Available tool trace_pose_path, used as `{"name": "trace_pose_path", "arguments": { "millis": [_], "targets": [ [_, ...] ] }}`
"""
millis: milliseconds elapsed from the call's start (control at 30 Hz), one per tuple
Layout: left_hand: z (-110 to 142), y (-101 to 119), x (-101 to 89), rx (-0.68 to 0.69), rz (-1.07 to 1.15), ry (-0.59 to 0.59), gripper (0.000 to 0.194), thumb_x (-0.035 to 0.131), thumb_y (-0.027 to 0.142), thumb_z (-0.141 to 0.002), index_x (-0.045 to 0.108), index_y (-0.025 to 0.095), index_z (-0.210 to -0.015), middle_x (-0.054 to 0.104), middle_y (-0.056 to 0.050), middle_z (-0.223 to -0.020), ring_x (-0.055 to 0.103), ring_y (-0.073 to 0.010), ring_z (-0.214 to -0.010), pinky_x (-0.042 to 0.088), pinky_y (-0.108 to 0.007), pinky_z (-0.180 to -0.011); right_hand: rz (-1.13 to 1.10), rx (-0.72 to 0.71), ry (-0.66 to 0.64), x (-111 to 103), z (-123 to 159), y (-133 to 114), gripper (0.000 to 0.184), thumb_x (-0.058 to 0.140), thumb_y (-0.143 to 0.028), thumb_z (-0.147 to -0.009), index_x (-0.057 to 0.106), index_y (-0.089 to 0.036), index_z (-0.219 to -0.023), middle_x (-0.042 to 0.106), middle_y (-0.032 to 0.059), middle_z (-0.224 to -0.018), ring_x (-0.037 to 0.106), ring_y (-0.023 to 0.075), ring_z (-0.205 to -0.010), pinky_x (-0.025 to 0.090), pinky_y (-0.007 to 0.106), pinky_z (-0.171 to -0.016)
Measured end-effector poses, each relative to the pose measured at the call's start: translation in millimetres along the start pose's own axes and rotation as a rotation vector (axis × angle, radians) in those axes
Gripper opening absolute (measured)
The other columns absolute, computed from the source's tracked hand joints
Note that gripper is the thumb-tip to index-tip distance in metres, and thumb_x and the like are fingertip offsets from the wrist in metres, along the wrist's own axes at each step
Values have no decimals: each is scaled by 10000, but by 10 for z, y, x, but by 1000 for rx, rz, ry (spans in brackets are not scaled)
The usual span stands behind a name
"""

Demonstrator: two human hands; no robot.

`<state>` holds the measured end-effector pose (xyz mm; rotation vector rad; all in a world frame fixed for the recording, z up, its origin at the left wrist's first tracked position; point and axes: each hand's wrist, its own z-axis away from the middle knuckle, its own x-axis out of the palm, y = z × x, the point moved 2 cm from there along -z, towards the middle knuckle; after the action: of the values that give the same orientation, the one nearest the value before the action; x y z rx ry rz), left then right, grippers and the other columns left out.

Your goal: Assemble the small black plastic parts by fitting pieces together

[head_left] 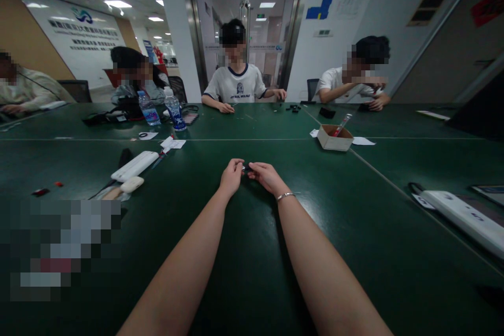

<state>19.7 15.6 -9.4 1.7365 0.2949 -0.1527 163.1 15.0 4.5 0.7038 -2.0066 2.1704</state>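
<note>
Both my arms reach forward over the dark green table [252,231]. Between my fingertips is a small dark object with a shiny metal-looking end [246,168], too small to name. My left hand [232,176] pinches its left, shiny end. On the other side, my right hand [265,176] grips the dark end with thumb and fingers, and a silver bangle sits on that wrist. The fingers hide much of the object, which is held just above or at the tabletop; I cannot tell which.
Left lie a white power strip [136,166], a cream-coloured rounded item [132,184] and small red pieces. Two bottles [175,110] stand farther back. An open box [335,138] is ahead right, another white power strip [464,218] at right. Several people sit across the table.
</note>
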Motion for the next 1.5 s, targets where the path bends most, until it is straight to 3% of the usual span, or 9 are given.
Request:
{"name": "trace_pose_path", "arguments": {
  "millis": [300,533,800,967,1100,1233,1400,1500],
  "targets": [
    [58,118,-21,16,26,10,212,482,267,-910,604,215,-1076,649,-46,-949,608,-157,-846,463,-249,-670,1,-14,-15,-5,2,0,401,913,-426,-519,696,-150,-714,652,24,-692,585,117,-632,481,254,-604],
    [78,188,-41,128,58,23,233,562,147,-836,628,189,-1055,638,-66,-1008,595,-165,-929,483,-297,-823,-18,-19,6,-12,14,-14,424,919,-437,-491,688,-148,-698,624,10,-649,588,119,-613,487,259,-605],
    [66,152,-30,8,109,13,261,419,329,-939,613,181,-1033,483,37,-590,482,-113,-548,378,-225,-546,-4,-1,-34,-21,-13,15,399,921,-408,-507,710,-146,-721,653,19,-683,592,112,-631,488,240,-593],
    [59,160,-24,-44,207,2,223,461,234,-882,606,181,-1043,522,33,-641,475,-100,-539,368,-213,-520,-10,-12,-42,-24,-8,11,359,905,-384,-556,710,-147,-741,662,19,-706,594,104,-626,489,236,-598],
    [63,188,-23,-25,207,-39,262,399,308,-926,612,167,-984,441,54,-505,418,-100,-460,329,-213,-486,-5,-4,-23,-20,-7,8,355,911,-368,-539,703,-144,-719,652,17,-691,598,109,-618,491,239,-590],
    [69,202,-26,-74,226,-23,209,465,280,-883,614,175,-986,511,42,-580,426,-88,-466,335,-211,-484,-17,2,-18,-14,-1,2,353,912,-362,-528,702,-148,-714,653,17,-696,596,108,-613,491,240,-591],
    [72,214,-28,-40,205,-38,285,403,354,-921,621,171,-941,447,46,-517,420,-97,-459,321,-216,-478,-3,-3,-14,-12,4,1,329,901,-337,-554,704,-141,-730,649,23,-710,587,105,-621,481,242,-593],
    [69,206,-27,-71,229,-24,235,453,324,-887,620,175,-960,492,41,-565,418,-92,-462,315,-216,-472,-10,-6,-9,-14,3,3,341,903,-353,-546,705,-145,-730,653,24,-703,586,109,-618,484,248,-597]
  ]
}}
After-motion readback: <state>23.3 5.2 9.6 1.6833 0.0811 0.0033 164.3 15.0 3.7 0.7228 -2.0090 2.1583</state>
